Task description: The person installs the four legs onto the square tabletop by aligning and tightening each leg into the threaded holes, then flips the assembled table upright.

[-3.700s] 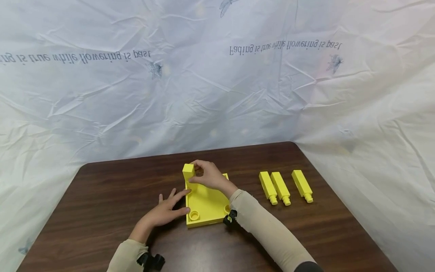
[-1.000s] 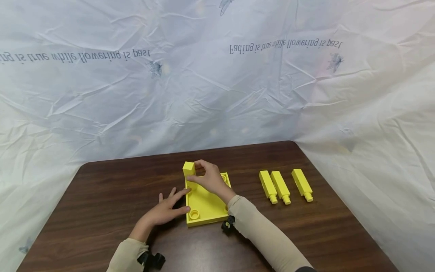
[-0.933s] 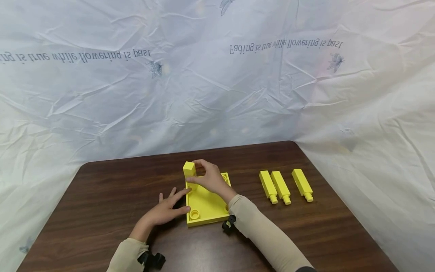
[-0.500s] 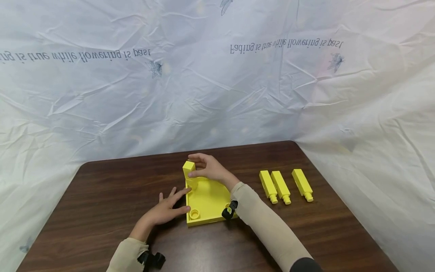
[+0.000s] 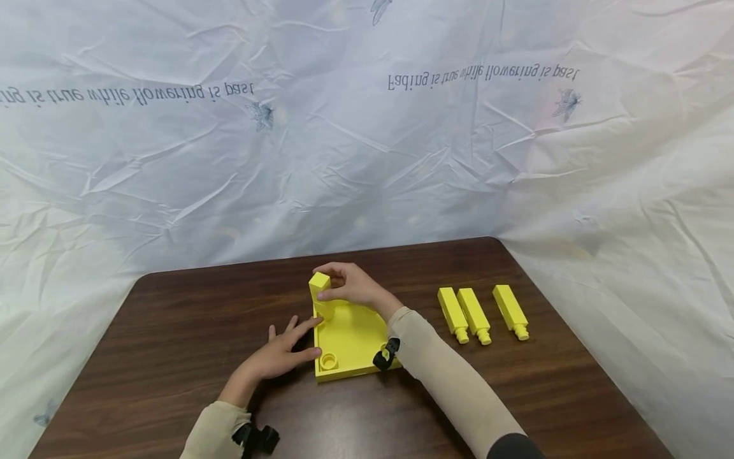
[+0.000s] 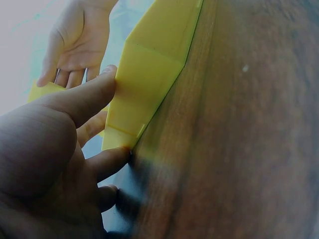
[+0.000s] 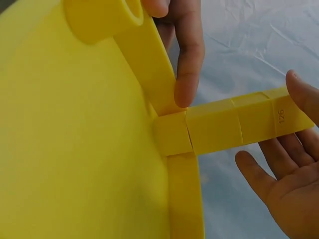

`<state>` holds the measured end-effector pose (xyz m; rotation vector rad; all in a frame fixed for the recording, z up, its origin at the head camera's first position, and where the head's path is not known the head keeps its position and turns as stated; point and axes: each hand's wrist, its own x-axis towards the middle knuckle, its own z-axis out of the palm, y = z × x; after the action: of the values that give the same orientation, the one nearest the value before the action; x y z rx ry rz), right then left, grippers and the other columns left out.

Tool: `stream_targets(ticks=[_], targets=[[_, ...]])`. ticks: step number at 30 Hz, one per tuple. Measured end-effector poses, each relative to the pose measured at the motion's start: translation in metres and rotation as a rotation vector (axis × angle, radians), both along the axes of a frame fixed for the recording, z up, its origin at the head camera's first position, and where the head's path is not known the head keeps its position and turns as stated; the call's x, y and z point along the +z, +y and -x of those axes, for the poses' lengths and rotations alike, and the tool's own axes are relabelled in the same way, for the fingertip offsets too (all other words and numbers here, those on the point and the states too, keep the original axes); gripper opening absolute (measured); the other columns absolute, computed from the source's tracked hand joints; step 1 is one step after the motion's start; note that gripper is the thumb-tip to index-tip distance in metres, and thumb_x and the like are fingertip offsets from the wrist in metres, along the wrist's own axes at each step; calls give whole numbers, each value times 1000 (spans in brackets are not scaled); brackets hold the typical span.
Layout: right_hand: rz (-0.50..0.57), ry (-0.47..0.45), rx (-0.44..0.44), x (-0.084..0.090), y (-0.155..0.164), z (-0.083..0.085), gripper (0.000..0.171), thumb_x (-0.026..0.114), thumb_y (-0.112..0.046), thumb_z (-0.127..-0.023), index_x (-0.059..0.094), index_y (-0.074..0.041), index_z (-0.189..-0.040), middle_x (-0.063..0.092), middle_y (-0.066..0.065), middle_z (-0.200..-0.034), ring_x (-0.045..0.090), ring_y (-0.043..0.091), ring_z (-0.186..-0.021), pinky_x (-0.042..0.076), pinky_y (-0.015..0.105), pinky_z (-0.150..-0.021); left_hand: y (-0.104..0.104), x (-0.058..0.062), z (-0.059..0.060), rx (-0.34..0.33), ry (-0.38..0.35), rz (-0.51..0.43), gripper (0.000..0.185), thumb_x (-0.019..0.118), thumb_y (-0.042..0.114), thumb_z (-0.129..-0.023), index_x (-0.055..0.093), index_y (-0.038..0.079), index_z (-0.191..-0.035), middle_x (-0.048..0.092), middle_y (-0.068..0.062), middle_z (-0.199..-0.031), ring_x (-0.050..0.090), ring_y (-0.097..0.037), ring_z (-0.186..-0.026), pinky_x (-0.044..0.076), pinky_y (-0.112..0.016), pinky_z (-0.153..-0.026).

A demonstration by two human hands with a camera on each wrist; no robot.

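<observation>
Nearest, the left hand (image 5: 279, 356) lies flat on the dark wooden surface (image 5: 172, 331), fingers straight and spread, their tips pressing the left edge of the yellow base plate (image 5: 350, 338). The plate lies flat at mid-surface with a round socket (image 5: 329, 362) at its near left corner. At its far left corner a yellow peg block (image 5: 318, 288) stands upright; the right hand (image 5: 350, 285) pinches its top between thumb and fingers. To the right, well apart, lie three loose peg blocks (image 5: 473, 315). A wrinkled white sheet (image 5: 367, 127) hangs behind.
</observation>
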<state>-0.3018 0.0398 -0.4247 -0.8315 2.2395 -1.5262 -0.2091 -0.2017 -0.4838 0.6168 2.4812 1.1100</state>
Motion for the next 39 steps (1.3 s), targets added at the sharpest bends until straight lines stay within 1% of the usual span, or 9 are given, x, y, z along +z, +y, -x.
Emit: stream_targets(ticks=[3, 9, 14, 16, 23, 26, 31, 35, 39], targets=[[14, 48, -25, -2, -1, -5, 56, 81, -16, -96, 60, -10, -148, 67, 6, -137, 68, 22, -119, 59, 34, -92, 0, 0, 0, -2, 1, -1, 72, 61, 44, -108, 32, 17, -168, 24, -18, -173, -5, -50, -159, -24, -75, -112], [20, 143, -116, -5, -7, -17, 53, 82, -18, -95, 62, -10, -144, 69, 5, -131, 68, 20, -117, 58, 31, -96, -1, 1, -1, -8, 5, -14, 72, 62, 43, -108, 32, 17, -168, 25, -18, -172, -5, -51, -158, -23, -76, -112], [11, 177, -223, -8, -14, -27, 53, 84, -25, -94, 64, -12, -142, 70, 2, -127, 68, 18, -113, 59, 33, -92, -1, 2, -1, -5, 3, -17, 71, 63, 42, -107, 33, 17, -167, 26, -19, -172, -4, -51, -158, -22, -77, -112], [14, 190, -264, -10, -17, -29, 54, 85, -27, -94, 64, -11, -141, 71, 2, -125, 68, 17, -111, 59, 33, -89, -1, 2, -1, -2, 3, -14, 71, 63, 42, -107, 34, 17, -167, 26, -19, -172, -4, -51, -158, -22, -77, -112], [72, 212, -367, -16, -24, -34, 48, 87, -28, -92, 67, -12, -133, 71, 1, -116, 70, 16, -105, 60, 32, -84, -1, 2, -1, -2, 2, -22, 71, 63, 42, -107, 34, 17, -167, 25, -19, -172, -3, -51, -158, -22, -77, -112], [82, 222, -391, -16, -26, -36, 47, 87, -28, -91, 68, -12, -130, 72, 1, -113, 70, 16, -102, 60, 31, -82, -1, 2, -1, -1, 1, -20, 72, 63, 42, -107, 33, 17, -167, 25, -20, -172, -3, -51, -158, -22, -77, -112], [94, 241, -415, -17, -28, -37, 44, 89, -29, -89, 69, -11, -124, 72, 0, -106, 70, 12, -90, 60, 28, -74, -1, 2, -1, 2, 4, -14, 72, 64, 42, -107, 34, 17, -167, 24, -20, -172, -3, -51, -158, -21, -77, -112], [82, 271, -410, -16, -28, -37, 39, 88, -30, -90, 69, -12, -119, 69, -1, -100, 66, 11, -83, 57, 26, -70, -1, 1, 0, 5, 4, -10, 72, 64, 43, -107, 34, 18, -167, 24, -20, -172, -3, -50, -159, -22, -77, -112], [25, 289, -376, -13, -25, -35, 40, 87, -32, -91, 69, -12, -120, 65, -1, -99, 61, 14, -81, 53, 27, -70, 0, 0, 0, 3, 4, -7, 72, 63, 44, -107, 33, 17, -168, 24, -20, -172, -4, -50, -159, -23, -76, -112]])
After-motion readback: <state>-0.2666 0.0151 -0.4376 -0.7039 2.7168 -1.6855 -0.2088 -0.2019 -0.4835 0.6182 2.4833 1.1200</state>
